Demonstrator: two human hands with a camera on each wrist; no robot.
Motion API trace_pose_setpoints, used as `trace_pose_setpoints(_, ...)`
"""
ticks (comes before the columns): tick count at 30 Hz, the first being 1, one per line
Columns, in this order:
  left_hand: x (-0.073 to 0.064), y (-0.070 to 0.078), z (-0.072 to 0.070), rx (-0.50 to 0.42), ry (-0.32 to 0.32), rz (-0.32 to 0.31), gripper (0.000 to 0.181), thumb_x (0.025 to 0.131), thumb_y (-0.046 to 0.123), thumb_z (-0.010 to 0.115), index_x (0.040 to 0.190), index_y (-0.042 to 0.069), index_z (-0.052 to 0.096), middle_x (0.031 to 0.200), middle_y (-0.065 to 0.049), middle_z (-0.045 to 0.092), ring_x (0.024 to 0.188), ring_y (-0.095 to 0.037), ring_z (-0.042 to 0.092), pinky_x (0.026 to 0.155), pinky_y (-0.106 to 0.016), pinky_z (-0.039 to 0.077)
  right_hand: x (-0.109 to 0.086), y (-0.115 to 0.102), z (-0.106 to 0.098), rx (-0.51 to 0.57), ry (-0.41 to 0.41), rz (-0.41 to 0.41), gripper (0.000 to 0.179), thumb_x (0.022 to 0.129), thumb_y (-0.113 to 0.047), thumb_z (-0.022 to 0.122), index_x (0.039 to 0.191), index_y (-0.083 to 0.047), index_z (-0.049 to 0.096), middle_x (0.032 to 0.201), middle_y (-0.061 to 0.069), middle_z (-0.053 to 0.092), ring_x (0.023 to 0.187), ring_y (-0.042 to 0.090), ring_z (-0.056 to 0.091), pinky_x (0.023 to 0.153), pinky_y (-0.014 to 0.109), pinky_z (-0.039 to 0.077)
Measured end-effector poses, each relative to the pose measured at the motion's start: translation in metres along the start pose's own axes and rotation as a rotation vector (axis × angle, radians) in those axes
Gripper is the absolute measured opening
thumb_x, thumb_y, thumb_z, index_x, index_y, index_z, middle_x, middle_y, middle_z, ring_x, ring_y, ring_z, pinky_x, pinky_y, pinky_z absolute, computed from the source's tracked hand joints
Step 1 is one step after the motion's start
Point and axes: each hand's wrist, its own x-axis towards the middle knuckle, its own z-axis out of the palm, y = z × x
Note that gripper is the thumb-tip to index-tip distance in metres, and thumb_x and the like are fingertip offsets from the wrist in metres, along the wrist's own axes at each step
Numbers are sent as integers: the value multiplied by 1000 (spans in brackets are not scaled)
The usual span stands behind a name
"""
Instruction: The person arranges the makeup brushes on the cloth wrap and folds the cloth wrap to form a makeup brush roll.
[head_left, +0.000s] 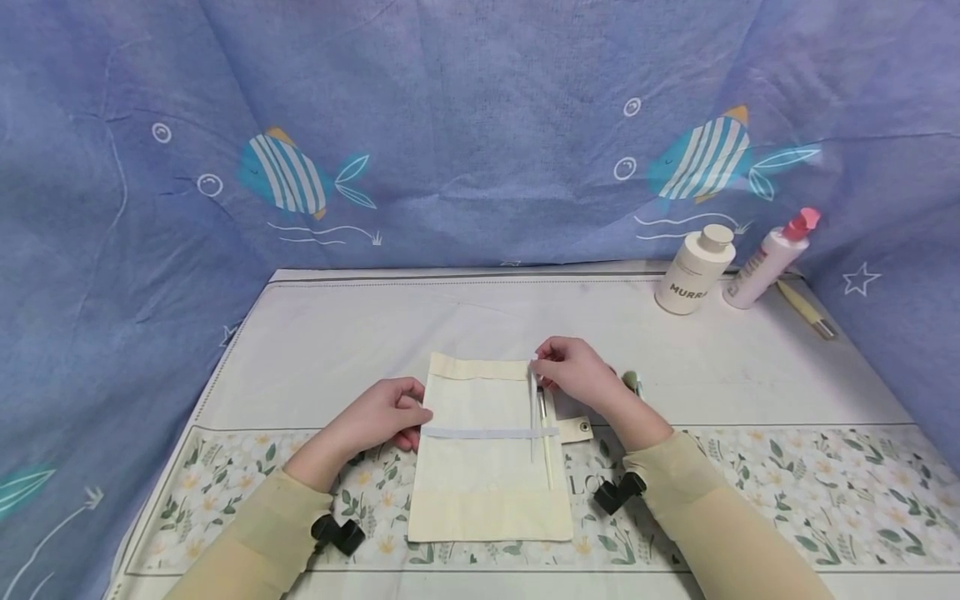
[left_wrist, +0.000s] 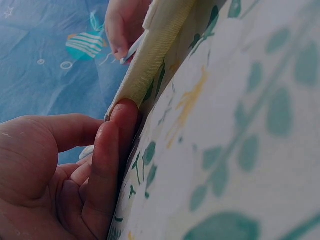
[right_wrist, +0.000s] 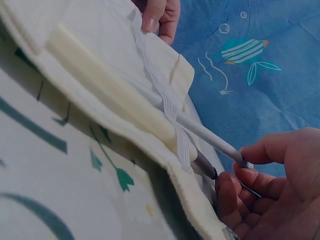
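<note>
A cream fabric case [head_left: 487, 517] lies unfolded, crossed by a pale elastic band [head_left: 480, 433]. My left hand [head_left: 386, 414] pinches the case's left edge between thumb and fingers, and the left wrist view shows that edge slightly raised. Near the top right of the case, my right hand [head_left: 573, 371] pinches the end of a slim white stick [right_wrist: 210, 135]. The stick runs under the band. Beside it, also under the band, sits a cream-handled tool [right_wrist: 115, 92] with a metal collar and a dark tip, close to my right fingers.
At the back right stand a white bottle [head_left: 682, 283] and a pump bottle with a pink top [head_left: 761, 271]. A cream-handled tool [head_left: 806, 310] lies beside them. Something green [head_left: 630, 381] shows behind my right wrist. A snap tab [head_left: 576, 429] juts from the case's right side.
</note>
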Motion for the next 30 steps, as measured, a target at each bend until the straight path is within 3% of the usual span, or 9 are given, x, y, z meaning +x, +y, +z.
trace_pose_setpoints(11,0,1,1,4,4,-1,26,100,12,64,118,-4,53,69,-5,67,58,-16,67,57,-32,61,-2,1,1,-69,-11,14,16,99,-21,66,95,-6,68,84,6,67,74,19,63,68,31,51)
trace_pose_setpoints(16,-2,-1,0,0,2,-3,28,101,13,64,119,-4,52,70,-6,69,59,-17,68,57,-32,62,-1,2,2,-90,-60,21,17,98,-25,69,96,-8,72,88,5,68,74,19,60,66,30,50)
trace_pose_setpoints(23,-2,-1,-1,-6,3,4,29,101,13,64,120,-5,52,71,-6,69,60,-18,68,58,-33,62,-3,-2,-1,-172,-81,-42,19,95,-26,71,101,-8,70,95,5,66,79,19,58,70,31,48)
trace_pose_setpoints(30,0,-1,-1,-7,-1,-1,29,101,13,64,120,-5,52,71,-6,68,59,-17,68,58,-32,62,-8,-2,-2,-165,-97,-65,19,95,-24,72,102,-7,67,104,6,63,85,20,55,73,32,47)
